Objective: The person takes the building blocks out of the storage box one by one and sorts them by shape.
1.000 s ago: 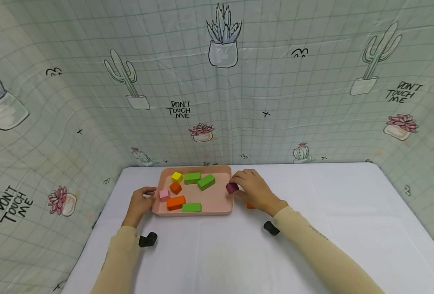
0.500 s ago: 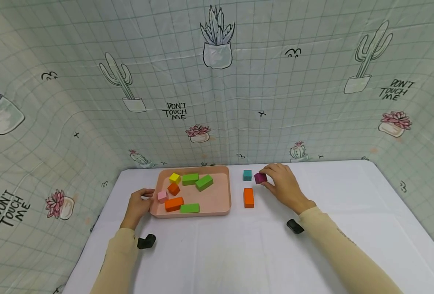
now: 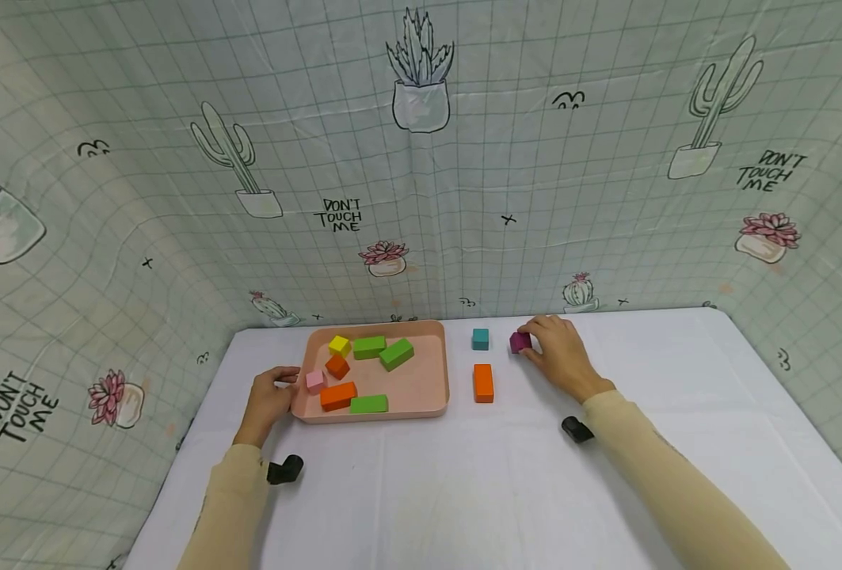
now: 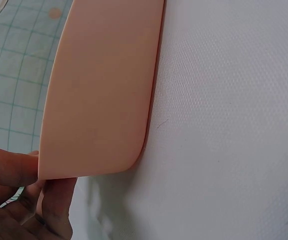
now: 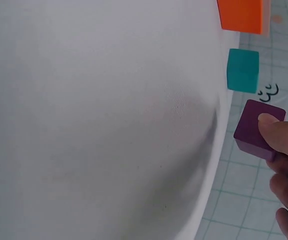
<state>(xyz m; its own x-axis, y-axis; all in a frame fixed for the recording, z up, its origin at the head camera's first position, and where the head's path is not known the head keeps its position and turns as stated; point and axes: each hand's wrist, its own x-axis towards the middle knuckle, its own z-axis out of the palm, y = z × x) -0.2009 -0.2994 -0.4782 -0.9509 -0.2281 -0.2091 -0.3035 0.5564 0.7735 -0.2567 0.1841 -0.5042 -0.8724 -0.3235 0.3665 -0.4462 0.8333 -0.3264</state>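
Observation:
Pinched between thumb and fingers of my right hand (image 3: 561, 356) is a purple cube (image 5: 256, 125), held to the right of a teal cube (image 3: 481, 340). The right wrist view shows the thumb on one face of the cube. An orange block (image 3: 483, 383) lies nearer than the teal cube. My left hand (image 3: 267, 404) grips the left edge of a pink tray (image 3: 428, 388); the left wrist view has its fingers at the tray's corner. In the tray are several blocks, among them a yellow cube (image 3: 339, 346), a pink cube (image 3: 315, 381) and a green block (image 3: 369, 404).
A white-covered table (image 3: 421, 499) carries everything. Behind it hangs a grid-patterned cloth (image 3: 506, 158) printed with cacti. Black wrist devices (image 3: 285, 469) stick out from both sleeves.
My right hand has carried the purple cube from the tray's right edge rightward, past the teal cube. This uncovers the teal cube and the orange block. My left hand stays at the tray.

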